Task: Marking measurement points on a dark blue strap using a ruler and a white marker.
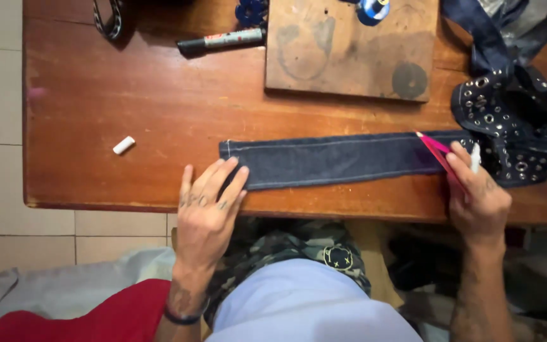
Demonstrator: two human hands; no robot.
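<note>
From the head view, one long dark denim strip [337,159] with pale stitching lies flat on the wooden desk [128,107]. The left hand [207,212] presses its end, fingers spread wide. The right hand [479,196] grips one pink ruler [435,152] and one white chalk [475,157].

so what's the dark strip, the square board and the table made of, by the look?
Strip: looks like dark blue denim, matte weave, pale stitching along both edges. Board: probably raw wood or plywood, dull and unvarnished, with stains and a dark round mark. Table: reddish-brown wood with visible grain and a slight sheen, likely varnished.
</note>
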